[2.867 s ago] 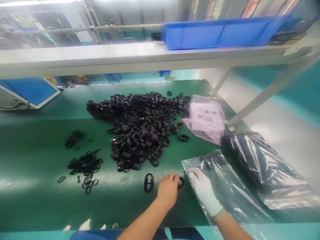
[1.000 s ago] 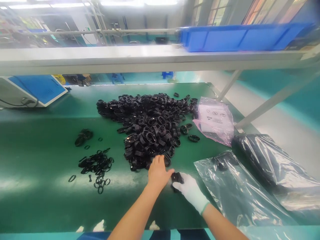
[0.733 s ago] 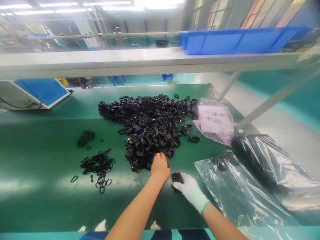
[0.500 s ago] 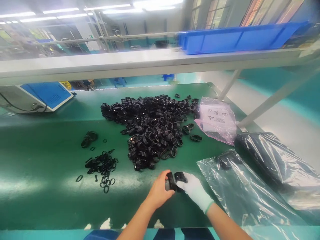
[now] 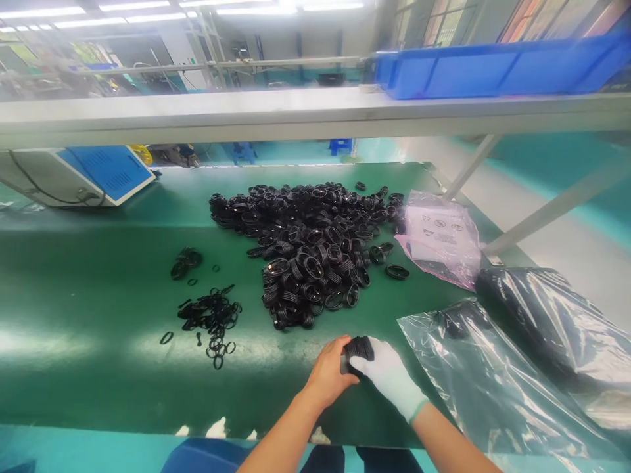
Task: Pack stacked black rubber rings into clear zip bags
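In the head view, a row of black coiled cables (image 5: 359, 349) is held upright near the table's front edge. My bare left hand (image 5: 328, 374) grips its left side, thumb below and fingers on top. My right hand (image 5: 389, 373), in a white glove, grips it from the right with the thumb across the front. The fingers partly hide the coils. Just beyond lies a large heap of similar coiled cables (image 5: 315, 256). To the right lies a clear plastic bag (image 5: 473, 381) with dark coils inside its far end.
Small black bands (image 5: 210, 312) and a few coils (image 5: 186, 263) lie on the left of the green table (image 5: 98, 315). A pinkish printed bag (image 5: 438, 236) and a filled plastic bag (image 5: 552, 322) lie right. Overhead runs a shelf (image 5: 221, 115) carrying a blue bin (image 5: 493, 69).
The two cable groups held apart by my hands are now pressed together into one row. The camera view has shifted, moving the scene slightly rightward.
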Demonstrator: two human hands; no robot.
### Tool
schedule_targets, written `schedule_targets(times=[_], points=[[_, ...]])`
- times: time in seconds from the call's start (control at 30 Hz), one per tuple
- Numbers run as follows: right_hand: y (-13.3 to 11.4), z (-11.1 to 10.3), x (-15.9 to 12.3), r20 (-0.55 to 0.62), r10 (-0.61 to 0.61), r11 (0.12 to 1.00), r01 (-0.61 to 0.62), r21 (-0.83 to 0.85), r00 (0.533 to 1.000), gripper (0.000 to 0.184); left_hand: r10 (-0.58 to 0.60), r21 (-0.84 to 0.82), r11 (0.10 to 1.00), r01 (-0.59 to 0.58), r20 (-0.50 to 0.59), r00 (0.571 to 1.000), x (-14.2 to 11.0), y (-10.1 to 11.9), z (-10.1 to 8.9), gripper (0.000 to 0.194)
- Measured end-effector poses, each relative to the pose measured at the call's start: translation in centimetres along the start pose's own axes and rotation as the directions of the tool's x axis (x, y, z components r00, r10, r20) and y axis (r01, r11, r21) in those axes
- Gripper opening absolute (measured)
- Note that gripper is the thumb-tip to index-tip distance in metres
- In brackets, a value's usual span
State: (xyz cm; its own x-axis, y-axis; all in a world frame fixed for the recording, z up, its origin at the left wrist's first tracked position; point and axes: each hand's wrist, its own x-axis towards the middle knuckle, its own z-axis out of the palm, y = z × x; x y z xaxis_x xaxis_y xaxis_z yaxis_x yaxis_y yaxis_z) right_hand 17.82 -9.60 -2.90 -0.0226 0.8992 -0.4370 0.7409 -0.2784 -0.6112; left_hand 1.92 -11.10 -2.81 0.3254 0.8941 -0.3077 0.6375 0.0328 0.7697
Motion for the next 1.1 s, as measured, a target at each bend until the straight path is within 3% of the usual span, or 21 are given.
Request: schedule_targets(times=[0.07,0.1,0.2,0.27,0.33,0.43,0.53,0.63,0.7,0.83,0.93,1.1], points=[[-0.3,0.2,-0.1,-0.027,0.032,0.999,-0.033,-0.04,0.999,0.038,-0.015,0.117,0.993,0.021,-0.055,0.998,0.0,0.4,-1.2,0.065],[-0.4,0.2,-0.2,-0.026,0.047,0.998,-0.048,-0.04,0.999,0.039,-0.048,0.199,0.977,0.074,-0.134,0.99,0.1,0.7,-2.2,0.057],[-0.8,-0.2,-0.5,0.012,0.076,0.997,-0.076,-0.022,0.997,0.039,-0.221,0.404,0.83,0.384,-0.394,0.892,1.1,1.2,-5.5,0.034],[-1.0,-0.4,-0.7,0.028,0.077,0.997,-0.077,-0.015,0.997,0.038,-0.307,0.471,0.728,0.498,-0.426,0.851,1.8,1.3,-7.1,0.028],[-1.0,-0.5,-0.8,0.028,0.075,0.997,-0.075,-0.009,0.997,0.039,-0.326,0.509,0.704,0.496,-0.388,0.862,1.9,1.1,-7.4,0.023],[-0.7,-0.3,-0.5,0.0,0.067,0.998,-0.067,0.003,0.998,0.039,-0.316,0.424,0.793,0.437,-0.327,0.891,0.6,0.4,-5.5,0.016],[-0.4,0.0,-0.2,-0.01,0.062,0.998,-0.062,0.011,0.998,0.038,-0.265,0.131,0.946,0.296,-0.21,0.941,-1.1,-0.6,-2.0,0.011],[-0.3,0.1,0.0,-0.009,0.062,0.998,-0.062,0.015,0.998,0.036,-0.24,-0.139,0.965,0.223,-0.118,0.964,-1.9,-1.6,0.8,0.008],[-0.3,0.1,0.0,-0.022,0.056,0.998,-0.055,0.01,0.998,0.035,-0.235,-0.222,0.951,0.215,-0.07,0.969,-1.9,-2.0,1.8,0.008],[-0.2,0.1,-0.2,-0.028,0.04,0.999,-0.04,0.001,0.999,0.034,-0.23,-0.24,0.947,0.213,-0.046,0.972,-1.7,-2.6,2.4,0.006],[-0.4,0.3,-0.4,-0.023,0.06,0.998,-0.061,-0.02,0.998,0.038,-0.245,-0.15,0.961,0.234,-0.058,0.968,-1.8,-2.6,2.5,0.007],[-1.5,1.0,-0.6,-0.028,0.199,0.972,-0.201,-0.119,0.98,0.061,-0.263,0.038,0.964,0.264,-0.016,0.965,-2.2,-1.6,1.7,0.009]])
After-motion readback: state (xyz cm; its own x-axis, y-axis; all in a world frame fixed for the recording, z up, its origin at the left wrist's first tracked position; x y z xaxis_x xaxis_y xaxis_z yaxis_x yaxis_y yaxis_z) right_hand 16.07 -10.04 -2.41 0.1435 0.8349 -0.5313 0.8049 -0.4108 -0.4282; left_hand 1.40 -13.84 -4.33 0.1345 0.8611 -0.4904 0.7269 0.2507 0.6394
